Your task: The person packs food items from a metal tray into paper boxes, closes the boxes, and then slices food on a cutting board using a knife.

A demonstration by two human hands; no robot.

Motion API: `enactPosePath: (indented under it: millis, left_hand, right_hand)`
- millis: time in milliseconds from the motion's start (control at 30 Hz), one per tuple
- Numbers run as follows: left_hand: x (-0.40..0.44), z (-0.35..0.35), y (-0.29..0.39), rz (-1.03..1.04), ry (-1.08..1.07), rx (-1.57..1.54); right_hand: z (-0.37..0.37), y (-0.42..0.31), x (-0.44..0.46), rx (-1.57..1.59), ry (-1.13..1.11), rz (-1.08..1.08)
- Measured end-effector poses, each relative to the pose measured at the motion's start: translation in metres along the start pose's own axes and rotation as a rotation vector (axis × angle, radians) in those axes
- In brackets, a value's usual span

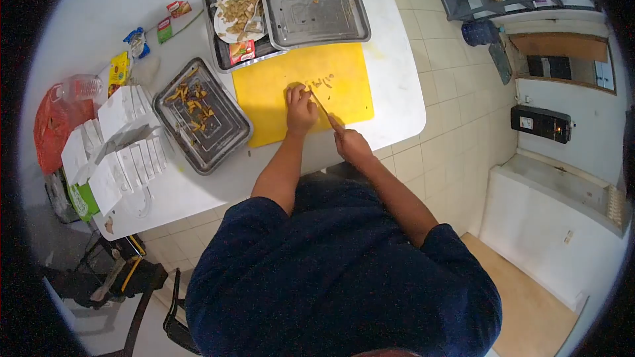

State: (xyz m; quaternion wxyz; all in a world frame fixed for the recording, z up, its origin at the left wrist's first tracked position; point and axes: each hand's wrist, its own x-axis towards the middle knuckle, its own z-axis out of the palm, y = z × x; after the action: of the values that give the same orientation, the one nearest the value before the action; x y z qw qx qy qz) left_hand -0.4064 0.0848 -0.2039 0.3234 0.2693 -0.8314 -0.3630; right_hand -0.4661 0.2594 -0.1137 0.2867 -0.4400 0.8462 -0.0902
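Note:
My right hand (354,145) is wrapped round the handle of a knife (320,102), whose blade points forward and left over a yellow cutting board (264,99). Right beside the blade, my left hand (301,111) has its fingers bent and pressed down at the board. What lies under those fingertips is hidden. Small dark cut pieces (323,82) are scattered on the board just beyond the knife tip.
Left of the board is a metal tray (243,133) with yellow-brown strips. Behind it, another tray (210,20) carries a plate of food (223,32), overlapped by a metal tray (317,23). White boxes (126,152), a red bag (53,125) and colourful packets (119,69) crowd the left.

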Motion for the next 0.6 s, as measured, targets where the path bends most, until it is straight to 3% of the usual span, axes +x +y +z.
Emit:
enactPosePath:
  millis: [433,600]
  left_hand:
    - [-0.002,0.002,-0.002,0.022,0.02,0.009]
    - [-0.001,-0.002,-0.001,-0.032,-0.051,-0.007]
  right_hand:
    - [0.014,0.011,-0.022,-0.013,0.03,-0.002]
    - [0.006,-0.003,0.009,0.016,0.081,0.012]
